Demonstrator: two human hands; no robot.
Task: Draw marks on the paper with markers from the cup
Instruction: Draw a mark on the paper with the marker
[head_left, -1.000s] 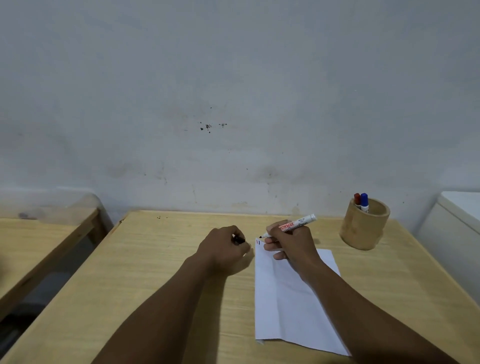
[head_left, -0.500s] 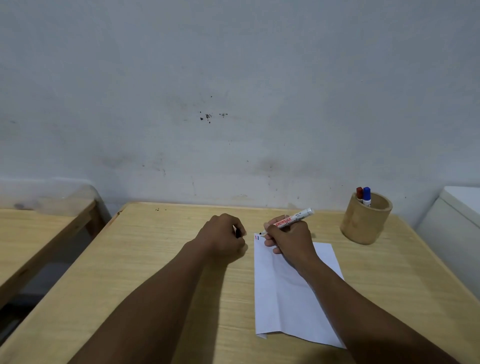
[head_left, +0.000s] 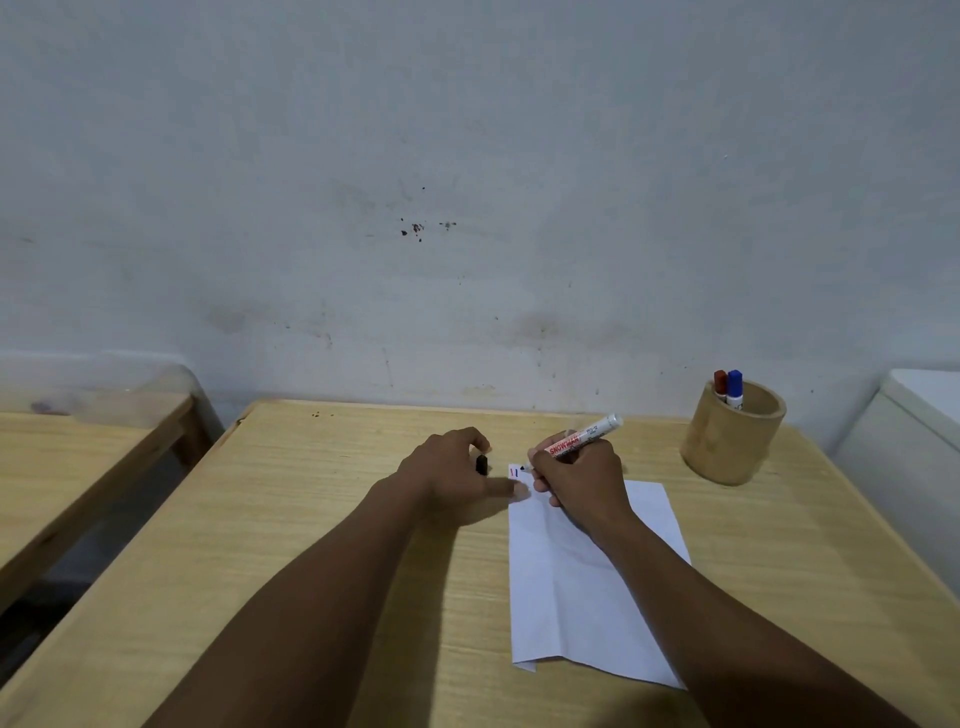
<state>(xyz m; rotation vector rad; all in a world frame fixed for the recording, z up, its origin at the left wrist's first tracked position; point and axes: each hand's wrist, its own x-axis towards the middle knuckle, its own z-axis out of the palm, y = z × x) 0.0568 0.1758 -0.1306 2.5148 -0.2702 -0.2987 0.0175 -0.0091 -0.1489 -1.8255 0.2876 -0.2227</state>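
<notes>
Wooden worktop (head_left: 332, 519) against a stained wall: our right hand (head_left: 582, 475) pinches the black marker (head_left: 576, 440), tip at the paper's (head_left: 582, 587) far-left corner beside small marks. Left hand (head_left: 449, 475) pins that corner, fingers curled round the black cap (head_left: 482, 464). Bamboo cup (head_left: 732, 434), right of the paper, holds the red and blue markers (head_left: 728, 387). Marking step; next we'd recap, needing tip-to-cap alignment.

Not much to report on the person, really. Two bare forearms come in from the near edge, no sleeves anywhere in view, all the way up to where the arms leave the picture. The left hand (head_left: 447, 475) and right hand (head_left: 582, 480) are both bare too: no gloves, rings, watch, or wristbands that I can spot. Fingernails on the left hand look short and plain. No marks or tattoos visible on either arm.
</notes>
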